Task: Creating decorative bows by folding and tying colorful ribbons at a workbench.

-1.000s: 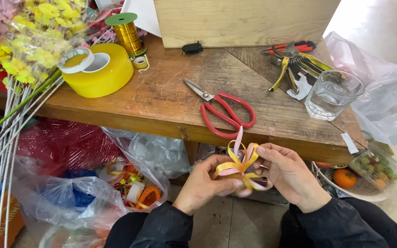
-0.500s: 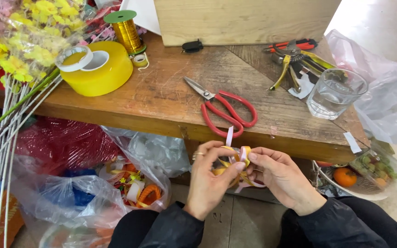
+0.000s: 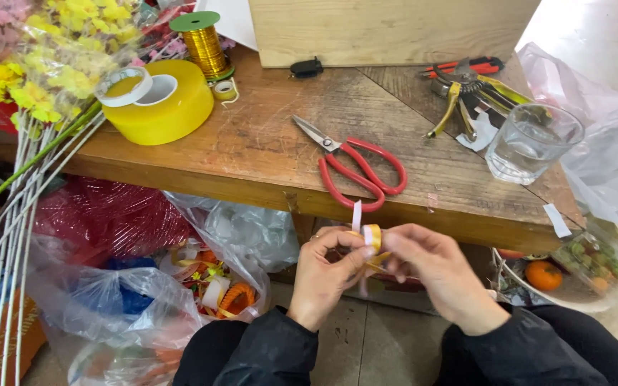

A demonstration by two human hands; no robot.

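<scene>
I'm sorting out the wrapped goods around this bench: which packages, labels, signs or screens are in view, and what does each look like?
Clear plastic tub: lower right, below the bench, rounded, holding green fruit and an orange one.
White slip: stuck at the bench's right front edge, small, rectangular.
Clear bag: floor, lower left, holding colourful scraps.
No signs or screens.

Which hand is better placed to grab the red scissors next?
Probably the right hand: the red scissors lie above it, handles nearer. The left hand pinches the ribbon bow, so it seems busier.

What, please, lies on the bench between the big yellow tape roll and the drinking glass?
In the head view, the red-handled scissors lie on the wooden bench between the yellow tape roll and the glass, blades pointing toward the roll.
</scene>
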